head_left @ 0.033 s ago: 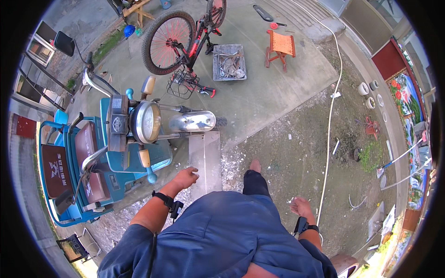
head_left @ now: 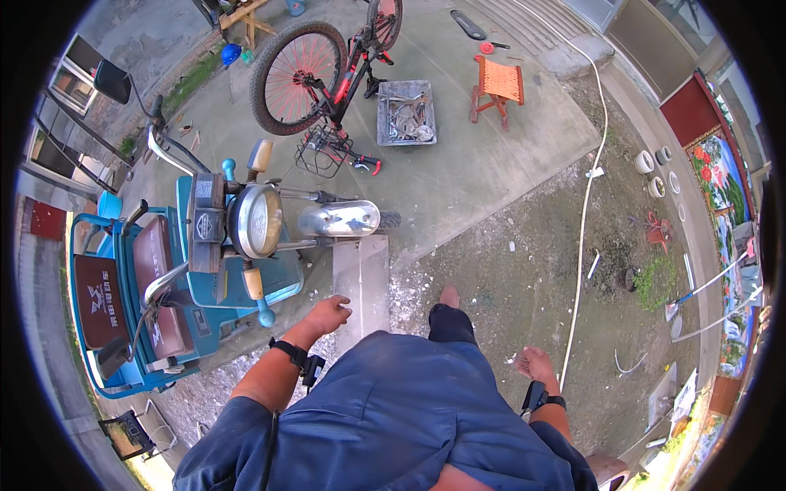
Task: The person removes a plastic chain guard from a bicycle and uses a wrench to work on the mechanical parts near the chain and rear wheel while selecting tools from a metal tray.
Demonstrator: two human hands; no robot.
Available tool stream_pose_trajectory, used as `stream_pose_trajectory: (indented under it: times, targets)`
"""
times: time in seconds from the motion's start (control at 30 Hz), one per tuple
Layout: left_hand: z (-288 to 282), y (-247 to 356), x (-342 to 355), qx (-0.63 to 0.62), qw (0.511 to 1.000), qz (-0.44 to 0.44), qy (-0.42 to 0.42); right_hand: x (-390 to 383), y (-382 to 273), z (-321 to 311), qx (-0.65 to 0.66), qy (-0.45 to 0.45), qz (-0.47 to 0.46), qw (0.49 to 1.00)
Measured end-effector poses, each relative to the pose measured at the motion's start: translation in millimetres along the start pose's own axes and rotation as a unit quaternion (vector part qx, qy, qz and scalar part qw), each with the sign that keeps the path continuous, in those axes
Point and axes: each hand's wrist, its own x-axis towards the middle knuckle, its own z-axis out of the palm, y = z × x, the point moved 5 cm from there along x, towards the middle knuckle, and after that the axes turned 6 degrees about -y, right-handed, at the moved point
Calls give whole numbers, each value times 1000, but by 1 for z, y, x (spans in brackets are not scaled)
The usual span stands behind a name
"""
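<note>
My left hand point(head_left: 330, 314) hangs in front of me on the left with loosely bent fingers and nothing in it. It is nearest the front wheel of a blue three-wheeler point(head_left: 282, 274), apart from it. My right hand point(head_left: 536, 364) hangs low on the right, above bare ground, fingers slightly spread and without anything held. Ahead, a black and red bicycle point(head_left: 345, 86) stands upside down on the concrete. Beside it lies a grey tray point(head_left: 382, 136) of metal tools. An orange-topped folding stool point(head_left: 500, 80) stands to the tray's right.
A pale hose point(head_left: 582, 225) runs along the right side of the yard. Several pots point(head_left: 643, 163) stand by the right wall, with a green plant point(head_left: 655, 280) nearer. A concrete strip point(head_left: 348, 274) lies ahead of my left hand. A blue helmet point(head_left: 231, 54) lies far left.
The view has shifted very slightly; the bicycle, tray and stool appear a little lower. My hands look the same.
</note>
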Motion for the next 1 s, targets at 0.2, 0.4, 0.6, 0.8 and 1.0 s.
stream_pose_trajectory:
  times: [0.2,0.4,0.6,0.8,1.0]
  targets:
    - [-18,88,40,-69,997,-32,0,90,-217,-28,-110,18,-46,993]
    - [-56,121,118,-89,995,-33,9,144,-392,59,-185,-79,-131,971]
    - [-106,165,181,-168,984,-7,53,197,-478,107,-233,-104,-69,964]
    - [-131,164,187,-222,967,-77,94,252,-549,154,-300,-134,-23,944]
    - [-108,174,178,-309,927,-189,94,320,-605,232,-386,-237,12,891]
